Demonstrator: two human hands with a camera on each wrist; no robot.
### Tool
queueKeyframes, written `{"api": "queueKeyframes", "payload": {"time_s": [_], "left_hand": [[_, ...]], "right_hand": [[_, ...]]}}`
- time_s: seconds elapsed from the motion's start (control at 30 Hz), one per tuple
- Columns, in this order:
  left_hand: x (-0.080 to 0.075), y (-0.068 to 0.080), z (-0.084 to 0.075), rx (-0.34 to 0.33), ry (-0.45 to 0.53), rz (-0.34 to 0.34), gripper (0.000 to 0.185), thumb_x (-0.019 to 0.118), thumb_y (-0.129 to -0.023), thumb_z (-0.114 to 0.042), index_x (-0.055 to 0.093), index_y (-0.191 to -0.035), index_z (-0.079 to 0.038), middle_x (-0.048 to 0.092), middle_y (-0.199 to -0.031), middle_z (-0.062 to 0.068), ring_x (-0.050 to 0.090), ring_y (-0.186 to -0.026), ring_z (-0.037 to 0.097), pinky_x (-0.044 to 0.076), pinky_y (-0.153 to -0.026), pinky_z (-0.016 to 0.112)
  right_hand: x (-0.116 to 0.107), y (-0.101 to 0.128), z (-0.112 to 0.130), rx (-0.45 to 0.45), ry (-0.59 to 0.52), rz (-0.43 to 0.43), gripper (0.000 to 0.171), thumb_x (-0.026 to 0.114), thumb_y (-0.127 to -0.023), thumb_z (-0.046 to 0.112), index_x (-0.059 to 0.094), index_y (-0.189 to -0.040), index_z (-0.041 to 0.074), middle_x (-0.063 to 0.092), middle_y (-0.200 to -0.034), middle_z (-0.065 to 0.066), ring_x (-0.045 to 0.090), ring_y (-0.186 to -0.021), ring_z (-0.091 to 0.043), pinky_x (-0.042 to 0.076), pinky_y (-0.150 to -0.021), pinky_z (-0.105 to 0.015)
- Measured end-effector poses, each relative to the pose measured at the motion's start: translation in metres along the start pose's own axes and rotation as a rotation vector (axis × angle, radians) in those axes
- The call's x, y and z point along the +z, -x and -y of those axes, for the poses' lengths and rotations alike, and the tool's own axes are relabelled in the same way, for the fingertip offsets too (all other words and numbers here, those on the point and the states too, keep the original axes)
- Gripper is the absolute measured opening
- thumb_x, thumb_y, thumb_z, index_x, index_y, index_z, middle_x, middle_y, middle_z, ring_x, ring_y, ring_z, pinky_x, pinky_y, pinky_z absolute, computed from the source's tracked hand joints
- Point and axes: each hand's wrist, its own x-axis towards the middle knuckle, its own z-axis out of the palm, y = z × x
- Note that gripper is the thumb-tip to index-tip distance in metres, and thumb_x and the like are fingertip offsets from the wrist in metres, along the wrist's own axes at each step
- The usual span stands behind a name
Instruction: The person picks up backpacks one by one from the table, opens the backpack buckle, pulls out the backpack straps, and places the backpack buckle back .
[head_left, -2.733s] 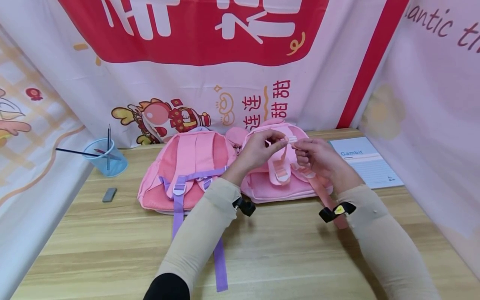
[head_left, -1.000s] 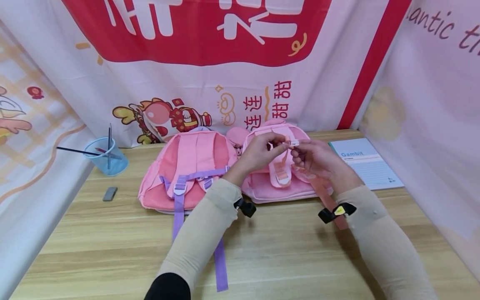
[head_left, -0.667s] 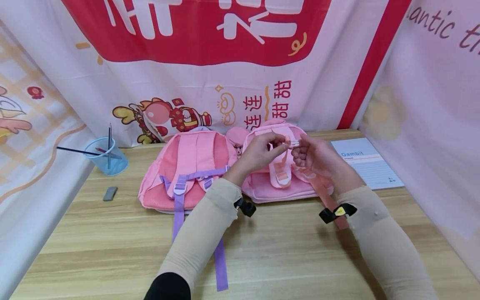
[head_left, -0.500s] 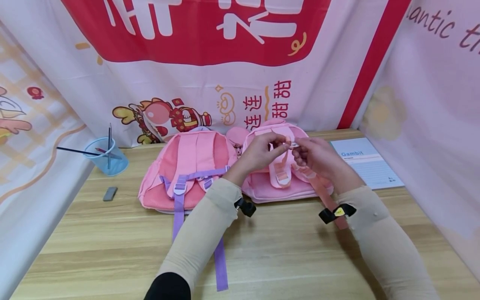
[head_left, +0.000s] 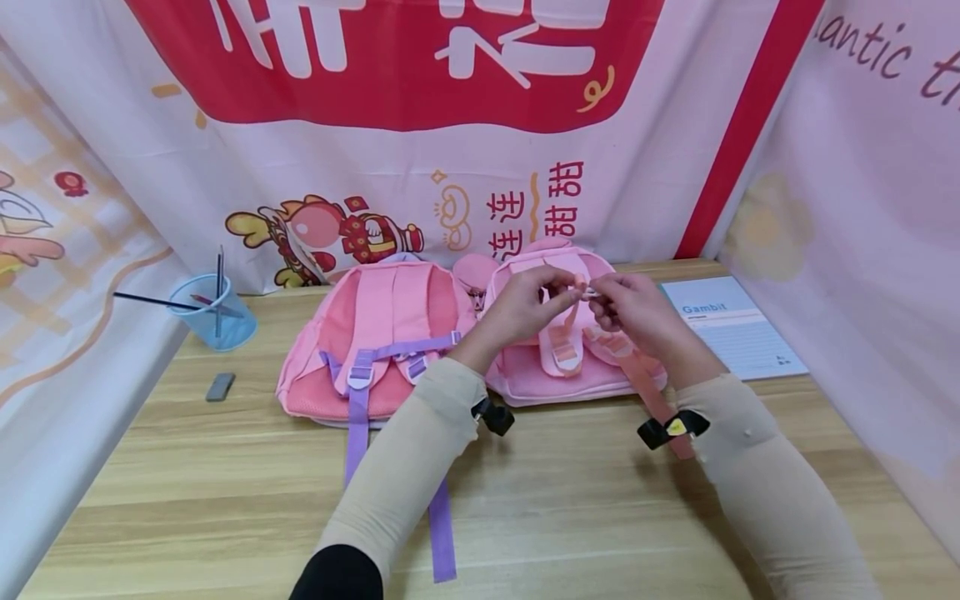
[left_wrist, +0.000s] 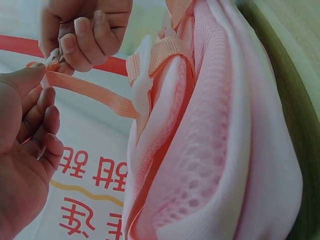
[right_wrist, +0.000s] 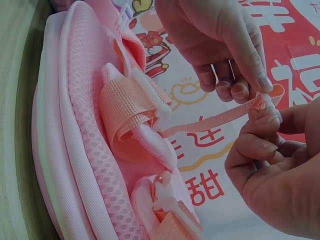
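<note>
In the head view, a pink backpack (head_left: 517, 379) with peach straps lies on its front, behind both hands. One thin peach strap (left_wrist: 92, 92) is pulled taut from its shoulder strap, with a small white plastic buckle (head_left: 590, 292) at its end. My left hand (head_left: 525, 308) pinches the strap right at the buckle between thumb and index finger. From the other side my right hand (head_left: 637, 312) pinches the buckle, other fingers curled. Fingertips cover most of the buckle, also in the right wrist view, where the strap's end (right_wrist: 277, 92) loops up beside it.
A second pink backpack (head_left: 390, 304) with purple straps (head_left: 442, 533) lies at left, touching the first. Further left are a blue mesh pencil cup (head_left: 213, 321) and a grey eraser (head_left: 221, 387). A notebook (head_left: 738, 333) lies at right. Printed cloth (head_left: 420, 158) hangs behind.
The white buckle's prongs, plain to see earlier, are now mostly hidden by fingers. My right fingers loosened briefly, then pinched the buckle again. The left hand has barely moved.
</note>
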Motion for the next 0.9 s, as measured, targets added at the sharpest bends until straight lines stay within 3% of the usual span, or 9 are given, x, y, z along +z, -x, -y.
{"api": "queueKeyframes", "payload": {"time_s": [0.2,0.37,0.6,0.73,0.9], "left_hand": [[-0.001,-0.001,0.002,-0.003,0.039,0.034,0.027,0.074,-0.104,-0.020,0.075,-0.127,-0.005,0.074,-0.104,0.009,0.064,-0.095,0.014,0.054,-0.082,0.023],[-0.003,-0.001,0.008,-0.058,0.071,0.090,0.030,0.065,-0.109,-0.017,0.072,-0.135,-0.004,0.076,-0.121,0.011,0.069,-0.109,0.019,0.056,-0.095,0.029],[0.006,-0.004,0.016,-0.124,-0.002,0.179,0.031,0.056,-0.113,-0.015,0.069,-0.138,-0.002,0.074,-0.132,0.015,0.067,-0.116,0.024,0.054,-0.101,0.031],[0.013,-0.006,0.018,-0.137,0.001,0.170,0.029,0.055,-0.113,-0.015,0.071,-0.134,-0.002,0.075,-0.127,0.014,0.067,-0.112,0.022,0.054,-0.098,0.029],[0.018,-0.006,0.020,-0.149,0.042,0.126,0.024,0.056,-0.113,-0.014,0.073,-0.124,0.000,0.074,-0.114,0.015,0.063,-0.099,0.016,0.050,-0.085,0.021]], "right_hand": [[-0.001,0.001,0.000,-0.003,0.010,-0.009,0.040,0.047,-0.115,0.044,0.060,-0.128,0.008,0.059,-0.097,-0.004,0.056,-0.084,-0.014,0.054,-0.075,-0.021],[-0.002,0.002,0.000,-0.021,0.015,-0.017,0.040,0.046,-0.116,0.040,0.060,-0.127,0.004,0.058,-0.092,-0.001,0.055,-0.080,-0.013,0.052,-0.072,-0.020],[-0.002,0.002,0.000,-0.032,0.008,-0.019,0.039,0.045,-0.117,0.037,0.060,-0.130,0.003,0.058,-0.090,0.000,0.055,-0.079,-0.012,0.051,-0.070,-0.020],[-0.001,0.002,0.000,-0.021,0.018,-0.031,0.039,0.045,-0.117,0.037,0.060,-0.132,0.004,0.057,-0.094,-0.001,0.055,-0.082,-0.014,0.052,-0.071,-0.020],[0.000,0.002,0.001,-0.013,0.088,-0.073,0.041,0.044,-0.117,0.038,0.061,-0.134,0.004,0.058,-0.097,-0.003,0.057,-0.086,-0.017,0.052,-0.073,-0.022]]}}
